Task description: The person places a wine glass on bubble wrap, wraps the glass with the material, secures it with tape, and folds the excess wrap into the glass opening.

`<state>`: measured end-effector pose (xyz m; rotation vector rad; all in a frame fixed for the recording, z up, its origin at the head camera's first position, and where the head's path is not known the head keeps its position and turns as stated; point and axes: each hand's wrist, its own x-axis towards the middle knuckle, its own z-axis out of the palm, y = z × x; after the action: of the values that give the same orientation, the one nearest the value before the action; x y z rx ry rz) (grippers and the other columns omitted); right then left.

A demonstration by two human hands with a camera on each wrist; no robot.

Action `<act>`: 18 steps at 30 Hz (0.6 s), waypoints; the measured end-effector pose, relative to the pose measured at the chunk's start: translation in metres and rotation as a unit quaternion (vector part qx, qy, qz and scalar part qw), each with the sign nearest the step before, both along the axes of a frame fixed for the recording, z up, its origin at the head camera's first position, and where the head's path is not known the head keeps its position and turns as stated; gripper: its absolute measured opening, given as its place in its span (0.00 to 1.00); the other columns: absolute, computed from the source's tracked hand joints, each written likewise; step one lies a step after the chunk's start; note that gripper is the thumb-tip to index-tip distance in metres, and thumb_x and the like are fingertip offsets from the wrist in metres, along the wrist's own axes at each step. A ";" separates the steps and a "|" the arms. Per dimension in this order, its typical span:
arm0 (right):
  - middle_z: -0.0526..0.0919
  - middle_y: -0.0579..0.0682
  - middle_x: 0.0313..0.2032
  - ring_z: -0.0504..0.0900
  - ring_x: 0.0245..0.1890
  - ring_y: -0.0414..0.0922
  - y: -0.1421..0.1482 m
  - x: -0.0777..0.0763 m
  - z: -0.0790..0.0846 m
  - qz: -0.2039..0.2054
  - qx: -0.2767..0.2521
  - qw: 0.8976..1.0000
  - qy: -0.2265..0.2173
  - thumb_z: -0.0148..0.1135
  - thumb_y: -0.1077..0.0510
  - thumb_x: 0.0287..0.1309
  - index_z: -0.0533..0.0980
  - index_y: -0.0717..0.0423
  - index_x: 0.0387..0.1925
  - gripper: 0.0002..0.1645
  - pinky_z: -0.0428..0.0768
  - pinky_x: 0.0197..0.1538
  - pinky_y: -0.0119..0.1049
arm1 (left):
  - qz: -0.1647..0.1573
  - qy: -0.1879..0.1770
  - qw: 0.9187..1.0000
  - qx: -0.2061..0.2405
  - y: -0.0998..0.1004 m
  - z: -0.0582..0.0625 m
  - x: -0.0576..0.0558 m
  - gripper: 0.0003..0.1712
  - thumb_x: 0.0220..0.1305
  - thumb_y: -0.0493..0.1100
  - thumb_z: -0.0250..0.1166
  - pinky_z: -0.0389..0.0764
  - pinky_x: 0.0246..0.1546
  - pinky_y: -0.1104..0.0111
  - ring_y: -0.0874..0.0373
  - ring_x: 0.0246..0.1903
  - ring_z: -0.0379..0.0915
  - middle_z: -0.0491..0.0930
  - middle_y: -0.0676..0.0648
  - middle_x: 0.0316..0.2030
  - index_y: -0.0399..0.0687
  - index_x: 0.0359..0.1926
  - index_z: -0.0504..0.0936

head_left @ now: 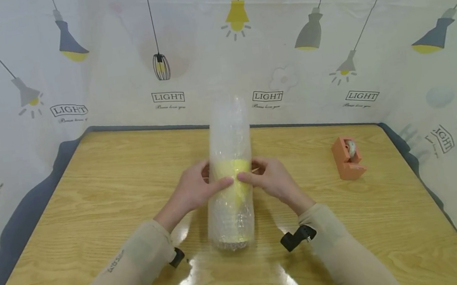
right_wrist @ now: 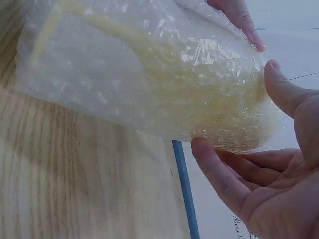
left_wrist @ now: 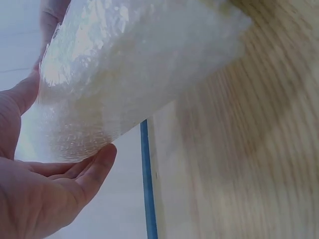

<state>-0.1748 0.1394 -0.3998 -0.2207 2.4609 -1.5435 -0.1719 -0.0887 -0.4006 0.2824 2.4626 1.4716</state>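
Note:
A long roll of clear bubble wrap (head_left: 229, 133) is between the two hands over the middle of the table, with something yellow (head_left: 239, 190) showing through its layers. The left hand (head_left: 191, 188) grips its left side, thumb across the front and fingers curled behind. From the right side the right hand (head_left: 276, 181) holds it the same way, and the two thumb tips almost meet. In the right wrist view the fingers (right_wrist: 224, 179) support the wrap (right_wrist: 164, 94) from the far side. What the yellow thing is, the wrap hides.
An orange tape dispenser (head_left: 348, 160) with a roll of tape stands at the right on the wooden table (head_left: 104, 197). Behind the table's dark back edge hangs a white backdrop (head_left: 119, 56) printed with lamps. Black straps with small devices sit at both wrists.

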 end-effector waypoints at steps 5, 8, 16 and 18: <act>0.85 0.59 0.51 0.85 0.48 0.53 0.003 0.001 0.005 -0.008 0.012 0.999 0.043 0.74 0.50 0.62 0.78 0.60 0.63 0.32 0.86 0.47 0.42 | 0.001 0.032 0.999 0.018 0.001 0.006 0.001 0.45 0.61 0.61 0.74 0.85 0.54 0.51 0.47 0.59 0.78 0.79 0.45 0.63 0.52 0.74 0.69; 0.85 0.60 0.53 0.85 0.50 0.55 0.003 0.001 0.006 -0.010 0.010 0.998 0.064 0.75 0.50 0.62 0.76 0.58 0.67 0.35 0.86 0.47 0.44 | -0.001 0.055 0.998 0.027 0.002 0.008 0.002 0.45 0.62 0.60 0.75 0.83 0.57 0.50 0.46 0.60 0.78 0.78 0.46 0.64 0.52 0.75 0.68; 0.85 0.63 0.51 0.85 0.50 0.58 0.002 0.002 0.006 -0.010 -0.034 0.992 0.119 0.76 0.58 0.59 0.73 0.59 0.70 0.39 0.88 0.50 0.44 | -0.003 0.111 0.993 0.026 0.005 0.008 0.001 0.49 0.61 0.56 0.76 0.78 0.64 0.53 0.48 0.63 0.75 0.78 0.45 0.65 0.50 0.77 0.65; 0.85 0.63 0.51 0.85 0.50 0.58 0.002 0.002 0.006 -0.008 -0.041 0.990 0.132 0.76 0.59 0.59 0.73 0.60 0.70 0.39 0.88 0.51 0.44 | -0.004 0.129 0.991 0.029 0.006 0.008 0.001 0.49 0.60 0.54 0.77 0.78 0.64 0.54 0.49 0.63 0.76 0.78 0.45 0.64 0.49 0.77 0.65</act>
<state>-0.1728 0.1417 -0.3936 -0.4472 2.6023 -1.7238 -0.1708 -0.0831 -0.3930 0.5233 2.6127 1.5954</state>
